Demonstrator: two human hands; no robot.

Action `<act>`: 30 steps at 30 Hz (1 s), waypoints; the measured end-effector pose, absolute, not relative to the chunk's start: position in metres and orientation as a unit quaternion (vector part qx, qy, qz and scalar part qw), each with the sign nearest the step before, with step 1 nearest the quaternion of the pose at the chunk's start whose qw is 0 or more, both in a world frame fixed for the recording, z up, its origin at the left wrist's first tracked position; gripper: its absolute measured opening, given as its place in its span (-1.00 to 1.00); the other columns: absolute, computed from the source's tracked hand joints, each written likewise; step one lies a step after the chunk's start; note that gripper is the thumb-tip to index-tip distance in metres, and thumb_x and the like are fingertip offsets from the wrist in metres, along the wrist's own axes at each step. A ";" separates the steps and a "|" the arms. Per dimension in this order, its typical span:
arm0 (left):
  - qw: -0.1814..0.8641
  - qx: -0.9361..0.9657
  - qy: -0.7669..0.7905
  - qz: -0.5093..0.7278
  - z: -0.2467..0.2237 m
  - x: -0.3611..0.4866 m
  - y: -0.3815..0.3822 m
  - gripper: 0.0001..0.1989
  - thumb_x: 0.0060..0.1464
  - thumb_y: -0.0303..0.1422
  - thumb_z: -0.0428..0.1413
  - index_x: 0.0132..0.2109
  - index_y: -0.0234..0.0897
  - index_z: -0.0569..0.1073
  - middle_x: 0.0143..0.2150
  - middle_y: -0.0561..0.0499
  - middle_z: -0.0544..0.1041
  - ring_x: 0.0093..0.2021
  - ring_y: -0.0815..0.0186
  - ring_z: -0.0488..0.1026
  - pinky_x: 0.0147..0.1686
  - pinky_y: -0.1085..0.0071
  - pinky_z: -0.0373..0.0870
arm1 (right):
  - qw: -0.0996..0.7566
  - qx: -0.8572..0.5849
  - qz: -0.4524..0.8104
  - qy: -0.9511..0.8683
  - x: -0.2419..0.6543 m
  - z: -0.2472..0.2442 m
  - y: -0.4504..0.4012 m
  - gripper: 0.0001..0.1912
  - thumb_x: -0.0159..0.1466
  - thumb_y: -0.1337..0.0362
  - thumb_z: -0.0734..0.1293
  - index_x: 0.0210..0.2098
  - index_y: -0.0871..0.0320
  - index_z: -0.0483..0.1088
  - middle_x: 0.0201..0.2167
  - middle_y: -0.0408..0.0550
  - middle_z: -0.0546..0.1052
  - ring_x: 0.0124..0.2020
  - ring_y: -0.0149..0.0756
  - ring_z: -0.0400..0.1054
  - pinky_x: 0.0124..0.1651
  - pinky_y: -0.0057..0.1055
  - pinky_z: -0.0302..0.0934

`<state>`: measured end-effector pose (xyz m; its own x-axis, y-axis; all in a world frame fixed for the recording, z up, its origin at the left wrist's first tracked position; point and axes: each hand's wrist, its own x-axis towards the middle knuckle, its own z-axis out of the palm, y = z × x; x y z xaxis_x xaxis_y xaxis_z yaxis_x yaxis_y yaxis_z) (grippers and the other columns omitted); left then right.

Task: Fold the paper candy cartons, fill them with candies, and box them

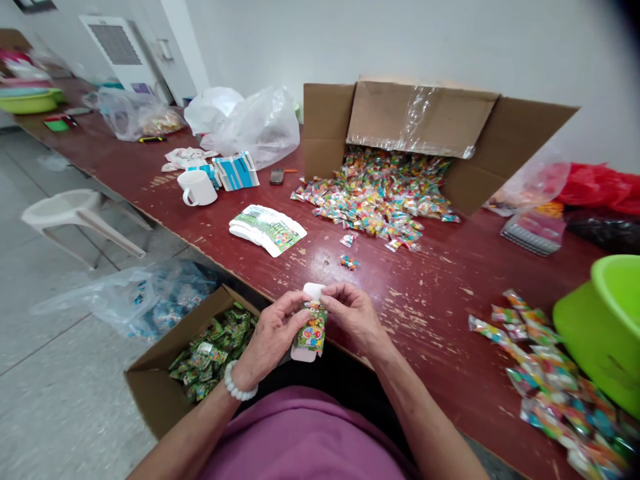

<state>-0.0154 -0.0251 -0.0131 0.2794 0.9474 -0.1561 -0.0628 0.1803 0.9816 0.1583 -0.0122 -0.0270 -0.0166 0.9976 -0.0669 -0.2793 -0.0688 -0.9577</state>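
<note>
Item: small printed carton, end flaps open, pinched between left hand and right hand above the table's near edge; hazard, judged: uneven finger pressure could crease its thin card or tear a flap.

Bare tabletop is stretching open from the small green carton toward the green tub; spilled sweets and the big cardboard box are blocking the far side, wrapped candies the near right.
</note>
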 end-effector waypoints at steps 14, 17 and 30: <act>0.808 0.310 0.402 0.299 -0.012 -0.011 -0.032 -0.46 0.18 0.10 0.03 0.04 -0.27 0.37 -0.32 -0.07 0.57 -0.60 0.30 0.50 -0.61 0.42 0.40 | 0.484 -0.449 0.388 -0.643 0.163 -0.021 -0.025 -0.80 0.31 0.13 0.35 -0.25 0.06 0.58 -0.35 -0.06 0.56 -0.31 -0.24 0.44 -0.19 -0.30 0.30; 0.790 0.293 0.445 0.303 -0.016 -0.008 -0.033 -0.39 0.17 0.17 -0.04 -0.04 -0.32 0.41 -0.45 -0.02 0.53 -0.69 0.34 0.42 -0.70 0.46 0.31 | 0.453 -0.450 0.428 -0.639 0.163 -0.018 -0.024 -0.74 0.32 0.08 0.34 -0.30 0.12 0.56 -0.37 -0.06 0.56 -0.36 -0.28 0.44 -0.24 -0.35 0.31; 0.728 0.435 0.419 0.324 -0.018 -0.004 -0.036 -0.37 0.19 0.18 -0.10 0.01 -0.30 0.39 -0.49 0.03 0.49 -0.69 0.41 0.37 -0.69 0.52 0.29 | 0.484 -0.412 0.671 -0.382 0.159 -0.016 -0.017 -0.75 0.06 0.16 0.54 -0.45 0.19 0.48 -0.53 -0.12 0.57 -0.56 -0.37 0.41 -0.48 -0.43 0.29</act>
<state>-0.0036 -0.0357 -0.0182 0.4393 0.8362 -0.3282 -0.1075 0.4117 0.9050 0.1591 -0.0166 -0.0158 -0.1918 0.9641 -0.1836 -0.3337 -0.2400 -0.9116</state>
